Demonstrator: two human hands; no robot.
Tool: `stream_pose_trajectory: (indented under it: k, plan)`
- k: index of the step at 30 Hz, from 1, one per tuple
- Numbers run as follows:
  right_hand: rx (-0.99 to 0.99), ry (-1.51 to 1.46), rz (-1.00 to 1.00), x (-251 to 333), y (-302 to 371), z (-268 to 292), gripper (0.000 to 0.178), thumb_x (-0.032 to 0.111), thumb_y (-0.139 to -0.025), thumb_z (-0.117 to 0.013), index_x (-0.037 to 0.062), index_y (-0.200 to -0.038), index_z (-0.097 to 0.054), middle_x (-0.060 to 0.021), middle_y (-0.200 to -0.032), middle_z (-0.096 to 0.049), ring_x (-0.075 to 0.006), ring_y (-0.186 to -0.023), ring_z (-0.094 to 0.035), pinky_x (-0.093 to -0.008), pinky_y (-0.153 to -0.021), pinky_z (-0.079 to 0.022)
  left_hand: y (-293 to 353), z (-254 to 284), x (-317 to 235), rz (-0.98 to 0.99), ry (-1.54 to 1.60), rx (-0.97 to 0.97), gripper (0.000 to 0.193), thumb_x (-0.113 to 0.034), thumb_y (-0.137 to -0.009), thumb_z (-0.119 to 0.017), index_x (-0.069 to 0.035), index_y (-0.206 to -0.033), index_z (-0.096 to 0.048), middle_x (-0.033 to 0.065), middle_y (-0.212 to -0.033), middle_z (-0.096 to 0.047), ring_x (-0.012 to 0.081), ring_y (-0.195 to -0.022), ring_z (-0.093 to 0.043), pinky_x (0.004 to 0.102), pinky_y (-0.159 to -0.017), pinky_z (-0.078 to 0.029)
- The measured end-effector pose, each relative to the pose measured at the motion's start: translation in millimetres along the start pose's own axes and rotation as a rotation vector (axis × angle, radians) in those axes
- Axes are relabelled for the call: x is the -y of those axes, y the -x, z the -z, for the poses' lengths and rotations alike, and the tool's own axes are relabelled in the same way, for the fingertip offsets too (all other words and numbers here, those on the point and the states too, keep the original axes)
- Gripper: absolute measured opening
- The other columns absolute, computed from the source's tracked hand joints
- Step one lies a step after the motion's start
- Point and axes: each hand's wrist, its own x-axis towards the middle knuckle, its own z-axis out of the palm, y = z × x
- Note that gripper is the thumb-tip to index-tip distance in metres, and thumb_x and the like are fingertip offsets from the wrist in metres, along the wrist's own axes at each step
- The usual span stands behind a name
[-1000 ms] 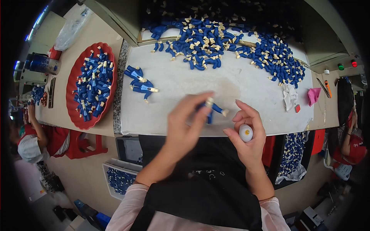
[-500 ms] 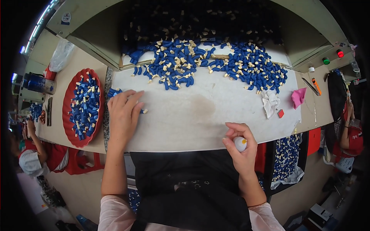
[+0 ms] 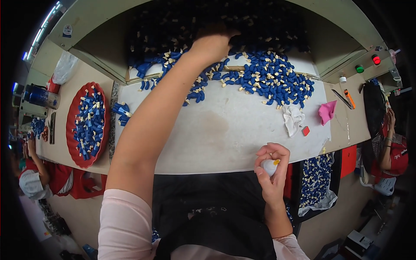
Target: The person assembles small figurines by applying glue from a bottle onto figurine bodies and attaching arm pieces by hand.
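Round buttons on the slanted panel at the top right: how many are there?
3: a red button farthest right, a green button beside it, and a white button lowest and nearest the table. More may be hidden beyond the picture's dark rim.

One fisheye view, worn on my head, looks steeply down at the white worktable point(image 3: 242, 130). Table's near edge sits close below me; its far edge bends toward the rim.

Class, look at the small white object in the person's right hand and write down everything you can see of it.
The small white object is rounded, roughly egg-shaped, and looks like smooth plastic. A little orange-yellow tip shows at its upper right. The right hand wraps it, fingers curled over the top and thumb against its left side, so much of it is hidden. It is held near the front edge of the pale worktable, not resting on it.
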Motion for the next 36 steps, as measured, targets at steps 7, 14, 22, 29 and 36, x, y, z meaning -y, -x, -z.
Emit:
stream_pose_trajectory:
  k: [7, 14, 22, 29, 36]
  plan:
    - [0.021, -0.036, 0.042, -3.7, -1.9, 1.9, 0.046, -0.005, -0.062, -0.042, 0.0007, -0.105, -0.029, -0.0133, -0.096, -0.04, -0.0124, -0.067, -0.044, -0.0238, -0.061, -0.038, -11.4, -9.8, 17.0, -0.127, 0.147, 0.038, 0.026, -0.008, -0.081, -0.047, -0.017, -0.104, -0.056, 0.0095, -0.096, -0.057, 0.0228, -0.084, -0.056, 0.0303, -0.077, -0.046]
    - [-0.004, -0.185, 0.09, 1.8, 2.1, -5.3, 0.034, -0.002, -0.07, -0.044, 0.0019, -0.101, -0.031, -0.0159, -0.101, -0.039, -0.0178, -0.074, -0.049, -0.0285, -0.063, -0.042, 20.5, 28.2, -3.5, 0.133, 0.502, -0.365, 0.015, -0.015, -0.079, -0.054, -0.007, -0.09, -0.06, 0.0076, -0.084, -0.06, 0.0196, -0.07, -0.06, 0.0282, -0.066, -0.049]
    - [0.02, -0.395, 0.069, 15.3, -2.6, -27.4, 0.033, 0.003, -0.075, -0.047, 0.0012, -0.105, -0.035, -0.0171, -0.103, -0.042, -0.0245, -0.086, -0.052, -0.0348, -0.07, -0.046, 152.8, 54.2, -77.9, 0.734, 1.711, 0.09, 0.019, -0.021, -0.085, -0.047, -0.004, -0.092, -0.053, 0.0064, -0.086, -0.058, 0.0108, -0.07, -0.056, 0.0236, -0.065, -0.047]
    - [0.148, -0.367, 0.012, 9.8, -2.1, -36.6, 0.039, 0.003, -0.079, -0.044, -0.0022, -0.116, -0.035, -0.0155, -0.11, -0.035, -0.0265, -0.093, -0.051, -0.0353, -0.074, -0.047, 199.8, 53.6, -90.3, 0.888, 1.894, 0.082, 0.023, -0.025, -0.088, -0.041, -0.01, -0.103, -0.05, 0.0007, -0.075, -0.053, 0.0024, -0.054, -0.04, 0.0167, -0.045, -0.031]
    - [-0.186, -0.197, 0.085, 18.0, 8.1, -24.4, 0.037, 0.003, -0.072, -0.054, -0.0039, -0.107, -0.043, -0.0121, -0.09, -0.047, -0.021, -0.066, -0.056, -0.0283, -0.057, -0.048, 210.9, 59.0, -91.4, 0.881, 2.441, 0.215, 0.043, -0.025, -0.088, -0.04, -0.003, -0.124, -0.032, 0.0058, -0.091, -0.049, 0.0079, -0.065, -0.046, 0.0198, -0.056, -0.038]
